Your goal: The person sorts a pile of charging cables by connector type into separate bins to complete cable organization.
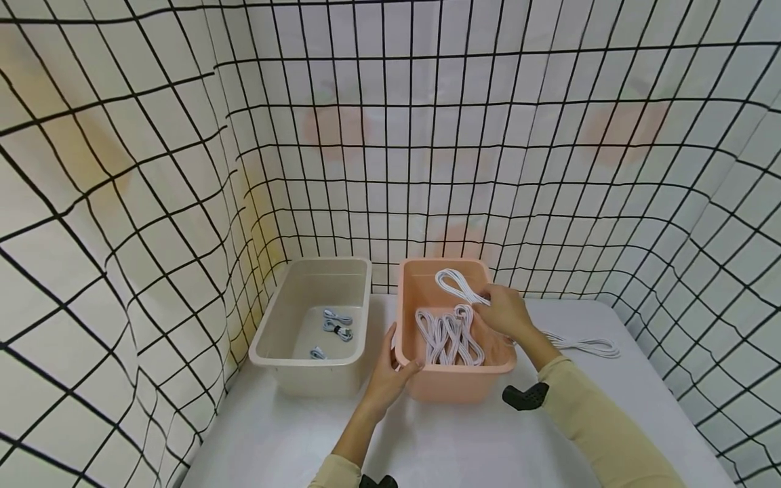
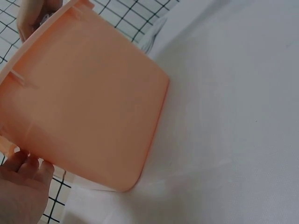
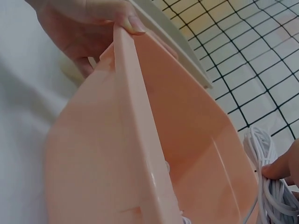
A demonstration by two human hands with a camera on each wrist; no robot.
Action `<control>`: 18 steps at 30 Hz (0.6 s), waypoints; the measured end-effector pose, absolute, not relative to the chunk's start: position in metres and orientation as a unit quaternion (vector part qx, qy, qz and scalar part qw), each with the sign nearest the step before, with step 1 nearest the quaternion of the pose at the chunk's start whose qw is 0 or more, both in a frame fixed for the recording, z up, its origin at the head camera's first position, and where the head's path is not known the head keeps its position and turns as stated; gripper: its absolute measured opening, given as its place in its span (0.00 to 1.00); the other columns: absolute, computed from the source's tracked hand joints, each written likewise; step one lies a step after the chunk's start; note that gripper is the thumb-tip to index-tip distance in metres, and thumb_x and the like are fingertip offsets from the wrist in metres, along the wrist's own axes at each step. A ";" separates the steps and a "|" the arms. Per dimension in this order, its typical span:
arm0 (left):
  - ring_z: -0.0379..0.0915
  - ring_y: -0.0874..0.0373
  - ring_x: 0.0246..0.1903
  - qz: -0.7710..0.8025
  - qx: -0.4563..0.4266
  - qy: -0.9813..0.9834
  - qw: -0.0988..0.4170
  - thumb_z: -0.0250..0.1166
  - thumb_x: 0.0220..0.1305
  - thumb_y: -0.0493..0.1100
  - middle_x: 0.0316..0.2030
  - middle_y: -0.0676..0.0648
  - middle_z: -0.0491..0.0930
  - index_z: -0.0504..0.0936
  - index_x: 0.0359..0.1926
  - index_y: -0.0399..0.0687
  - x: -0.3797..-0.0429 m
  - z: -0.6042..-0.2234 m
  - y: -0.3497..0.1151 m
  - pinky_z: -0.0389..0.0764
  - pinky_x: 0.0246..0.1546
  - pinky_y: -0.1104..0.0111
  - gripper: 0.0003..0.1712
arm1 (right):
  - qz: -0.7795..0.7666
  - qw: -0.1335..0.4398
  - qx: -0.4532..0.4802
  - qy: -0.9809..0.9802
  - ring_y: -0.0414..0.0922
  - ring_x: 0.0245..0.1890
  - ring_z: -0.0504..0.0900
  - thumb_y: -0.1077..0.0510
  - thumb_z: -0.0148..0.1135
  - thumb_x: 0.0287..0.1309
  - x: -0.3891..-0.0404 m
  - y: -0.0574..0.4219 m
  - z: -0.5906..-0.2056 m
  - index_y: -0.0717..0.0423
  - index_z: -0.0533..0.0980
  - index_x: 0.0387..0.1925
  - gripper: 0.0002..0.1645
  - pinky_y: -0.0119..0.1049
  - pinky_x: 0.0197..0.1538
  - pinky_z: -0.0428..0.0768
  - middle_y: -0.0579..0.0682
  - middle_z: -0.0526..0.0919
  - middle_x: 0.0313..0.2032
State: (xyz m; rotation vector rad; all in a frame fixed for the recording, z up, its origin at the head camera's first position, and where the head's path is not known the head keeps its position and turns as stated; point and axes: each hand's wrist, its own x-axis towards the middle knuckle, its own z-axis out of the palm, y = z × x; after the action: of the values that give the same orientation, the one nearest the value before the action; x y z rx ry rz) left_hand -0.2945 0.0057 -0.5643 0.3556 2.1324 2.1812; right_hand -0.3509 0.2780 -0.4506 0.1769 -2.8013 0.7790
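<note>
My right hand (image 1: 504,311) pinches a coiled bundle of white cable (image 1: 459,286) above the peach plastic bin (image 1: 464,386). The bundle's looped end points toward the far left. In the right wrist view, thumb and fingers press the cable coil (image 3: 271,186) near the bin's inner wall. Several more white cable bundles (image 1: 448,335) lie side by side on the bin's floor. At the near left corner, my left hand (image 1: 390,376) grips the bin's rim, its thumb (image 3: 135,24) over the edge and its fingers (image 2: 29,169) against the outside.
To the left stands a cream bin (image 1: 311,369) with a few small tied cables (image 1: 337,325) inside. Another white cable bundle (image 1: 586,346) lies on the white table (image 1: 427,447), right of the peach bin. Black netting (image 1: 390,146) over pale sheets encloses the back and sides.
</note>
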 end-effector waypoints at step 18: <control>0.65 0.42 0.69 0.708 0.115 0.696 0.036 0.75 0.65 0.51 0.75 0.36 0.61 0.48 0.83 0.64 -0.296 -0.568 0.006 0.74 0.63 0.53 0.56 | 0.282 0.086 0.063 -0.953 0.57 0.40 0.84 0.54 0.67 0.66 -0.361 0.256 -0.449 0.62 0.84 0.47 0.15 0.55 0.44 0.80 0.55 0.87 0.40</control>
State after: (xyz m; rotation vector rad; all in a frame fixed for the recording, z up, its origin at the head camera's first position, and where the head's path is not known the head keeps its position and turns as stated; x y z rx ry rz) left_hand -0.2956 0.0059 -0.5679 0.3546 2.1364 2.1752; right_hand -0.3609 0.2559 -0.4491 0.1867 -2.8423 0.8409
